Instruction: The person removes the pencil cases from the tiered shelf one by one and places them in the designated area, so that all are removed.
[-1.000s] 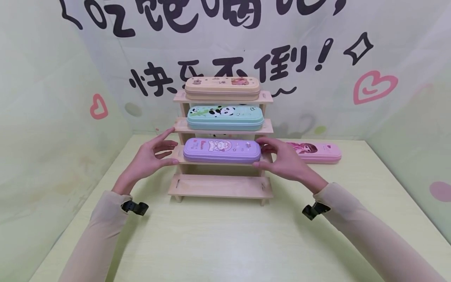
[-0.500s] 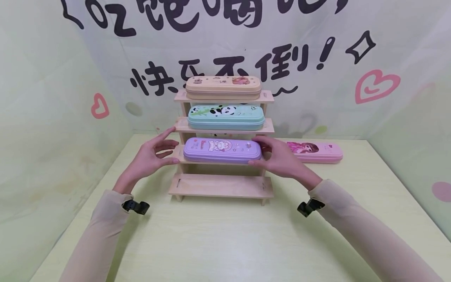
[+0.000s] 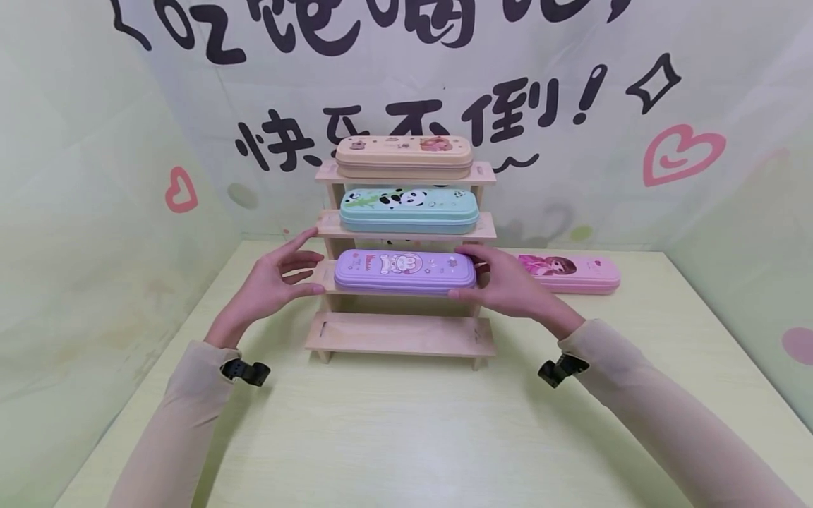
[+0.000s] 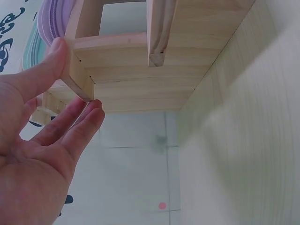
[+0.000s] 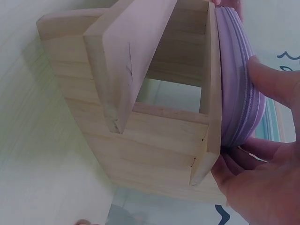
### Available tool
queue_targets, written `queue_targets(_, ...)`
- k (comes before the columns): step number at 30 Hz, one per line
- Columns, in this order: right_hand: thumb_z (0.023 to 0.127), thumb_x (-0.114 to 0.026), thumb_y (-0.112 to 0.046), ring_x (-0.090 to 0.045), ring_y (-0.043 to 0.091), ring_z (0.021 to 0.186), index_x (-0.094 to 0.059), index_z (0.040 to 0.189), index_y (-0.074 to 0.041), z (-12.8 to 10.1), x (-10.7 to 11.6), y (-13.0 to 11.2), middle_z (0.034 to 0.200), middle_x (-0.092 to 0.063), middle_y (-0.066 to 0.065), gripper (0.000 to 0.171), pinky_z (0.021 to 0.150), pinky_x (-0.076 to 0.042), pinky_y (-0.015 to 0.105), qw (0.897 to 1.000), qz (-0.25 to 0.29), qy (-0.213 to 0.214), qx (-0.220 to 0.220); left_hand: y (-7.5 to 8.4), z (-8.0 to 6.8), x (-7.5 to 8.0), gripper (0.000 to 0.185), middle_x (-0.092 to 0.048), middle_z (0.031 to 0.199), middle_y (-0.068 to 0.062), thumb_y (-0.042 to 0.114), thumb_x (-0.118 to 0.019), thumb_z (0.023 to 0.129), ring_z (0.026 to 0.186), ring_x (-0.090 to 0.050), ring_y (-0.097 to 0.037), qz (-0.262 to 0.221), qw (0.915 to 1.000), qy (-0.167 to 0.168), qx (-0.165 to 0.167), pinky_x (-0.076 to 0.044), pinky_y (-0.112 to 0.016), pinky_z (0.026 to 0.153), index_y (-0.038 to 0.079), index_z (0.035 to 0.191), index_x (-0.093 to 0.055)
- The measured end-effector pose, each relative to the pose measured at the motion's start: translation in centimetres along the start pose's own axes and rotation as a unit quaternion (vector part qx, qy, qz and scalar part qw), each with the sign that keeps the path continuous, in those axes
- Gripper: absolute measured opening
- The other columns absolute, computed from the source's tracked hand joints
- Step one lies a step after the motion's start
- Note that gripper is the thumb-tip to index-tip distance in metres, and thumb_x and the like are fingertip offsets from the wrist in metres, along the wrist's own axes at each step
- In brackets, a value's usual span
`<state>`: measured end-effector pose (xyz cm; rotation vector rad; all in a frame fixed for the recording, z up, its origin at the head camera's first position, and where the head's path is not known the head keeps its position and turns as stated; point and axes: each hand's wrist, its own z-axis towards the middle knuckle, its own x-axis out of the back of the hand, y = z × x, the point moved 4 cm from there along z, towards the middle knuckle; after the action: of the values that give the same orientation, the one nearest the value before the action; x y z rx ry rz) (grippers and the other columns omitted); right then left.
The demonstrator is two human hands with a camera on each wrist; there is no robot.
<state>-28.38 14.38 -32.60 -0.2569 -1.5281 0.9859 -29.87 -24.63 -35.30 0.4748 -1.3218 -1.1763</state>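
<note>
A purple pencil case [image 3: 403, 268] [image 5: 239, 93] lies on the third tier of a stepped wooden shelf [image 3: 396, 333] [image 5: 140, 140]. My right hand [image 3: 508, 286] [image 5: 262, 178] grips the case's right end, thumb at the front edge and fingers over the top. My left hand [image 3: 276, 279] [image 4: 37, 140] is open beside the shelf's left end, fingers straight; its thumb touches the end of the third tier's board [image 4: 79, 70]. It holds nothing. A sliver of the purple case [image 4: 47, 18] shows above that thumb.
A teal panda pencil case [image 3: 406, 208] lies on the second tier and a beige one [image 3: 403, 154] on the top tier. The lowest tier is bare. A pink pencil case [image 3: 584, 271] lies on the pale green table [image 3: 406, 423], behind my right hand. Printed walls enclose three sides.
My right hand has moved in a little to the left and taken hold of the purple case's right end. The case has edged slightly right. My left hand has hardly moved.
</note>
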Motion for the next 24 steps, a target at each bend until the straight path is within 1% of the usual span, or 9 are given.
queue_targets(3,0.087,-0.089,-0.027,-0.06,0.038,0.12,-0.049,0.154,-0.001,0.09,-0.14,-0.04,0.145,-0.056,0.019,0.083,0.104,-0.054,0.057,1.0,0.004,-0.001,0.002,0.02,0.02,0.04,0.101,-0.062,0.139,-0.02,-0.003,-0.087,0.085,0.13,-0.059,-0.037,0.0,1.0,0.0,0.0,-0.055,-0.031,0.104,0.031,0.166,-0.036)
queue_targets(8,0.087,-0.089,-0.025,-0.06,0.037,0.118,-0.05,0.152,0.0,-0.09,-0.04,-0.05,0.141,-0.058,0.019,0.08,0.103,-0.055,0.056,1.0,0.009,-0.003,0.004,0.01,0.02,0.09,0.101,-0.061,0.14,-0.021,-0.003,-0.086,0.085,0.13,-0.059,-0.037,-0.005,1.0,-0.002,0.001,-0.054,-0.027,0.104,0.03,0.166,-0.036)
queue_targets(13,0.087,-0.09,-0.03,-0.059,0.037,0.116,-0.048,0.154,0.001,-0.23,0.13,-0.14,0.141,-0.057,0.02,0.085,0.099,-0.055,0.056,1.0,-0.005,-0.008,0.008,-0.01,0.08,0.1,0.101,-0.061,0.14,-0.021,-0.003,-0.086,0.085,0.131,-0.058,-0.037,-0.009,1.0,0.001,0.002,-0.054,-0.025,0.103,0.03,0.166,-0.036)
queue_targets(17,0.086,-0.09,-0.034,-0.059,0.037,0.116,-0.046,0.156,0.002,-0.21,0.08,-0.18,0.143,-0.057,0.02,0.09,0.099,-0.055,0.053,1.0,-0.018,-0.012,0.008,-0.04,0.08,0.13,0.1,-0.061,0.14,-0.021,-0.003,-0.087,0.085,0.131,-0.059,-0.038,-0.011,0.9999,0.003,0.003,-0.055,-0.028,0.104,0.03,0.166,-0.036)
queue_targets(22,0.087,-0.09,-0.032,-0.06,0.038,0.117,-0.048,0.154,0.002,-0.18,0.05,-0.1,0.141,-0.058,0.02,0.087,0.1,-0.056,0.051,1.0,-0.014,-0.01,0.006,-0.09,0.1,0.09,0.101,-0.062,0.14,-0.02,-0.002,-0.087,0.085,0.13,-0.059,-0.037,-0.005,1.0,0.003,0.007,-0.055,-0.033,0.105,0.031,0.166,-0.036)
queue_targets(24,0.087,-0.09,-0.031,-0.06,0.036,0.116,-0.049,0.153,0.002,-0.18,0.07,0.0,0.139,-0.059,0.019,0.085,0.098,-0.057,0.049,1.0,-0.011,-0.007,0.005,-0.11,0.13,0.06,0.101,-0.062,0.14,-0.02,-0.001,-0.088,0.084,0.13,-0.059,-0.037,-0.006,0.9999,0.002,0.008,-0.055,-0.032,0.105,0.031,0.166,-0.037)
